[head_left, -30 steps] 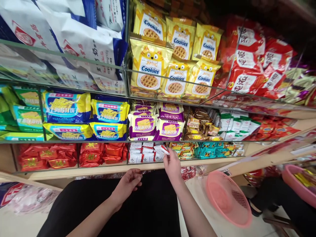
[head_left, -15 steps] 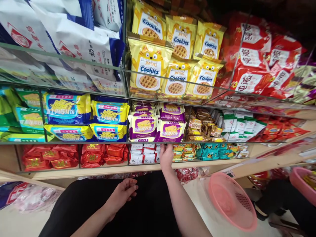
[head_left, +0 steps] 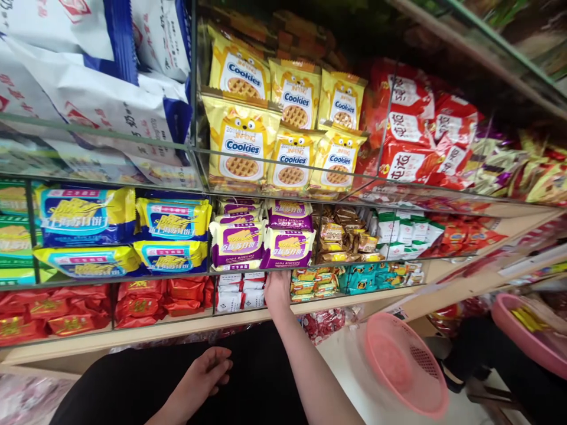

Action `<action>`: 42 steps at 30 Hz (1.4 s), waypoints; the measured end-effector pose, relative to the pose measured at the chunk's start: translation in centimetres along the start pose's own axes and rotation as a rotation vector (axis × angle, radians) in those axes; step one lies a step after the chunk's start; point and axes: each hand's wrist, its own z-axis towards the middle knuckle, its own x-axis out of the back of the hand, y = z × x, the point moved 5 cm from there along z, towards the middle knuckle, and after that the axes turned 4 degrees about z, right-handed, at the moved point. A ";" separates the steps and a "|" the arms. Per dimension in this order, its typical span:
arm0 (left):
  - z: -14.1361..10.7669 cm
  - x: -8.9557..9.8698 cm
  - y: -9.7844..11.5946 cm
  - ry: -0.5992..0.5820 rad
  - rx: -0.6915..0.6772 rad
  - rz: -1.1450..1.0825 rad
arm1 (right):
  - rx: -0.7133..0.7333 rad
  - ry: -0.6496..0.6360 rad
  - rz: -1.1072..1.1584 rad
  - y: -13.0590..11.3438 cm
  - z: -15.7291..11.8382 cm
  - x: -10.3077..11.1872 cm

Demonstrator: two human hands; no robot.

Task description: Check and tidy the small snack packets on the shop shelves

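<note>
Low shelf (head_left: 177, 324) is holding white pkts (head_left: 229, 301) near, left of right hand (head_left: 277, 292), prob light, slick, crumbly, best taken gently mid-wrapper; its fingertips are hiding, can't tell grip; left hand (head_left: 206, 375) is curling loosely, empty.

Yellow packets (head_left: 241, 147): "JINFENG" above "Cookies", the latter in blue. Purple-and-cream packets (head_left: 289, 247): "SODA BISCUITS" along the lower edge, Chinese characters above. Blue-and-yellow packets (head_left: 86, 215): Chinese characters, partly legible, including "上海". White-and-blue bags (head_left: 101, 112): "奶" among smaller print. Red packets (head_left: 407, 162): large Chinese characters on white panels, not fully legible
</note>
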 end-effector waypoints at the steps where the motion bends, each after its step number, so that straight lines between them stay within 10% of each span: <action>1: 0.1 0.0 -0.1 0.001 -0.001 0.006 | 0.001 -0.010 -0.009 -0.3 0.2 0.0; 10: 0.5 1.0 1.5 0.059 -0.167 0.177 | 0.041 -0.181 -0.083 -0.7 -0.1 -0.1; 21: -0.1 -0.4 10.2 0.306 -0.877 0.802 | 0.076 -0.195 -0.038 -0.7 -4.7 0.7; 29: 4.0 -0.9 10.4 0.490 -0.924 1.123 | 0.138 -0.248 -0.086 -0.5 -5.5 -1.3; 42: 3.0 -0.5 9.4 0.530 -0.898 1.460 | 0.218 -0.159 -0.168 -0.1 -7.0 -1.4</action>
